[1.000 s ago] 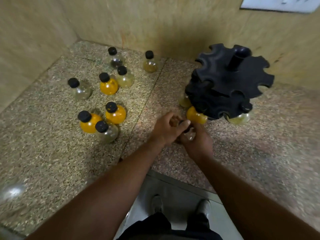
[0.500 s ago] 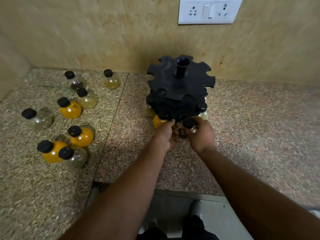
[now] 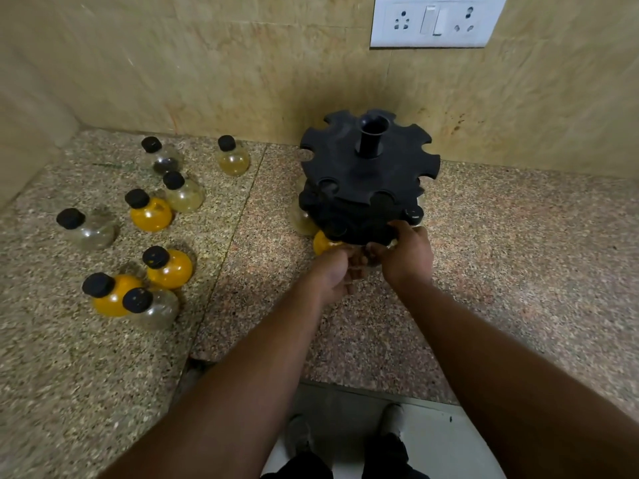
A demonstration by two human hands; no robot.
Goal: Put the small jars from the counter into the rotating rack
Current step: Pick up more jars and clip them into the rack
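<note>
The black two-tier rotating rack [image 3: 366, 178] stands against the back wall. Its lower tier holds an orange jar [image 3: 322, 242], a pale jar [image 3: 301, 219] on the left and a capped jar [image 3: 413, 214] on the right. My left hand [image 3: 333, 274] and my right hand [image 3: 408, 257] meet at the front of the lower tier. Both close around a small clear jar [image 3: 370, 258], which is mostly hidden between the fingers and under the rack's rim. Several black-capped jars, orange [image 3: 152, 213] and clear [image 3: 86, 229], stand on the counter to the left.
The speckled granite counter [image 3: 501, 271] runs into a corner with tiled walls at the back and left. A white switch and socket plate [image 3: 436, 20] sits on the wall above the rack. The counter's front edge and my feet on the floor [image 3: 345, 440] are below.
Both hands have carried the small clear jar from just in front of the rack up under its lower tier; its black cap is now out of sight. My head has turned right.
</note>
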